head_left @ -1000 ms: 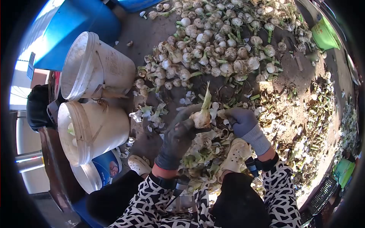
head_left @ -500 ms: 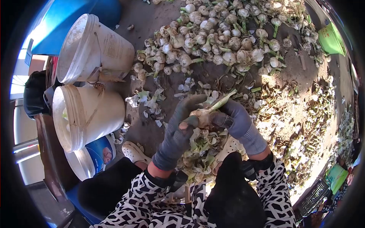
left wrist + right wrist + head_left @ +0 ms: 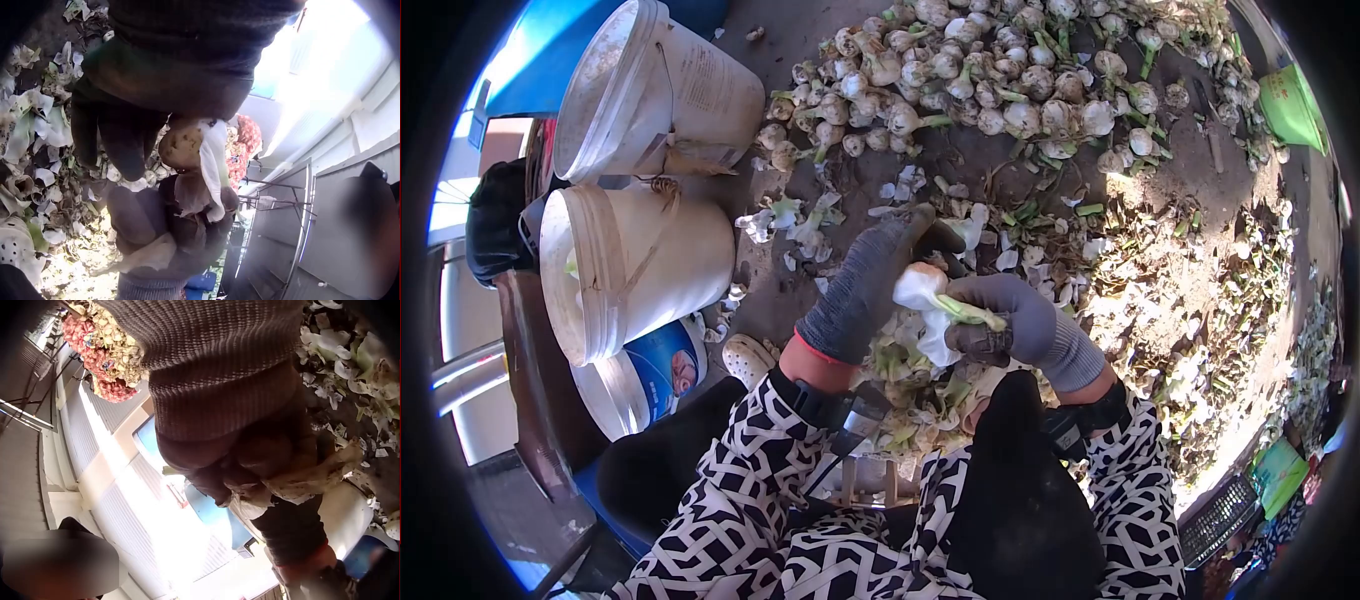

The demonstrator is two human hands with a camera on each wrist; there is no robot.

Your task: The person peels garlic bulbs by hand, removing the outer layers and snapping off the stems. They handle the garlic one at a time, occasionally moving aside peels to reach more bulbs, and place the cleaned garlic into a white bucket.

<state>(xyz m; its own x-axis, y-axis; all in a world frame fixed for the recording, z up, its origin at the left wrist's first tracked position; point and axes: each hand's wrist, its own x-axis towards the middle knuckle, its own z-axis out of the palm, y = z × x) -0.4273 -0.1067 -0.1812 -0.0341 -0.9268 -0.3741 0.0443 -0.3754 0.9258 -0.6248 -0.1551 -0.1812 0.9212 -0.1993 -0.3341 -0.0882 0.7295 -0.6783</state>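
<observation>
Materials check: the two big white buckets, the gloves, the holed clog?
Big white buckets: likely plastic, semi-gloss and soiled; smooth walls, moulded rims.
Gloves: knit fabric, matte, ribbed cuff on the right; fingers darker, maybe coated or just dirty.
Clog: probably foam or rubbery plastic, matte; one-piece pierced upper.

"What are the 2 arms doing?"
"The left arm (image 3: 735,460) and right arm (image 3: 1135,480) both reach forward."
"And the hands?"
"The left hand (image 3: 875,280) and right hand (image 3: 1015,320) are close together, in gray gloves. The right fingers (image 3: 265,453) are curled in."
</observation>
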